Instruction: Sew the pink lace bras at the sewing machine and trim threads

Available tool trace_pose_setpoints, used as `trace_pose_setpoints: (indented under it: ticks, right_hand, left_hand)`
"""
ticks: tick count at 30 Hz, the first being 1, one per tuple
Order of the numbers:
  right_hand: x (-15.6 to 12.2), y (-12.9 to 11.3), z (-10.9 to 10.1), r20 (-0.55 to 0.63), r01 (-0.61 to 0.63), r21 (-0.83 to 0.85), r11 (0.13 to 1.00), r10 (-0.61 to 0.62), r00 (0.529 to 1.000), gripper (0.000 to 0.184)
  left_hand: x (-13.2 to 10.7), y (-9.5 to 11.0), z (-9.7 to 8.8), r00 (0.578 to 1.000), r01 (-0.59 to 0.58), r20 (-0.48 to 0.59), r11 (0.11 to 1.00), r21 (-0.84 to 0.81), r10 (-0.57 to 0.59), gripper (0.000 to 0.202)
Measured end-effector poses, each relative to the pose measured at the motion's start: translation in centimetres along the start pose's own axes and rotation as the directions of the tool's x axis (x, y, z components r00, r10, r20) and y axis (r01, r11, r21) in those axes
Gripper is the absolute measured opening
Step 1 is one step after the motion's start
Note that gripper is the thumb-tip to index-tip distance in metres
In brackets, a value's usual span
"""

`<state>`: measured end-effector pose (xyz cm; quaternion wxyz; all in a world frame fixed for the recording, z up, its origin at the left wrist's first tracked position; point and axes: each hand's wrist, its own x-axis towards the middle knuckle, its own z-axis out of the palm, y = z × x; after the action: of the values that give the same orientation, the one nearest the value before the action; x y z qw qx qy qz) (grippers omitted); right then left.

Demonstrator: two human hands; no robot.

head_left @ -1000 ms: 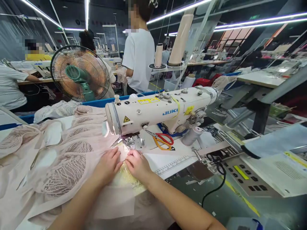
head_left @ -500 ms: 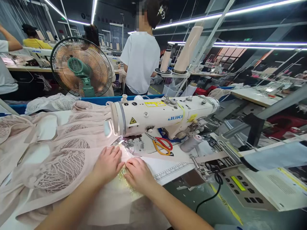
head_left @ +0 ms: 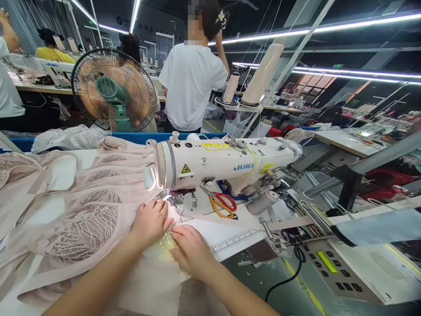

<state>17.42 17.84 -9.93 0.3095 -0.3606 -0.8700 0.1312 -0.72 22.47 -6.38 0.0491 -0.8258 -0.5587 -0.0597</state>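
A white sewing machine [head_left: 204, 164] stands over a pale beige lace garment [head_left: 87, 221], which spreads across the table to its left. Just in front of the needle area, my left hand [head_left: 153, 221] presses down on the fabric with its fingers close together, gripping it against the bed. My right hand [head_left: 192, 248] pinches the near edge of the same fabric, thumb and fingers curled in. The two hands almost touch. Between them shows a shiny yellowish patch [head_left: 167, 245]. The needle tip and the cloth under the fingers are hidden.
Scissors [head_left: 220, 202] with red and orange handles lie on the machine bed, beside a grey thread spool [head_left: 263, 202]. A ruler strip [head_left: 235, 240] runs along the table edge. A control box [head_left: 345, 272] sits lower right. Behind are a fan [head_left: 113, 90] and a standing person [head_left: 194, 83].
The view has shifted slightly. My hands stay on the fabric at nearly the same place by the needle area. The person behind has raised an arm toward the head.
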Motion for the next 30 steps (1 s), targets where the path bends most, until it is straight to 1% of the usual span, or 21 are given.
trace_pose_setpoints:
  ticks: [5, 8, 11, 15, 21, 30]
  right_hand:
    - [-0.2, 0.1, -0.1, -0.026, 0.059, 0.026, 0.998, -0.058, 0.998, 0.014]
    - [-0.3, 0.2, -0.1, -0.021, 0.073, 0.034, 0.997, -0.072, 0.997, 0.011]
    - [-0.2, 0.2, -0.2, -0.012, 0.082, 0.05, 0.995, -0.082, 0.997, 0.011]
    - [0.0, 0.1, -0.3, -0.042, 0.1, 0.061, 0.993, -0.097, 0.994, 0.012]
    - [0.2, 0.0, -0.5, -0.029, 0.09, 0.052, 0.995, -0.089, 0.996, 0.012]
    - [0.0, 0.4, 0.0, -0.018, 0.075, 0.031, 0.997, -0.074, 0.997, 0.013]
  left_hand:
    - [-0.5, -0.2, -0.1, 1.0, -0.019, 0.013, 1.0, -0.009, 0.019, 0.041]
    - [-0.4, -0.3, 0.1, 1.0, -0.024, 0.013, 1.0, -0.009, 0.024, 0.041]
    - [-0.2, -0.3, 0.2, 1.0, -0.024, 0.012, 1.0, -0.006, 0.024, 0.041]
    - [0.2, -0.2, 0.4, 1.0, -0.009, 0.008, 1.0, 0.006, 0.009, 0.043]
    - [0.4, -0.3, 0.5, 1.0, -0.012, 0.006, 1.0, 0.017, 0.012, 0.044]
    - [0.7, -0.5, 0.5, 1.0, -0.019, -0.003, 1.0, 0.009, 0.019, 0.042]
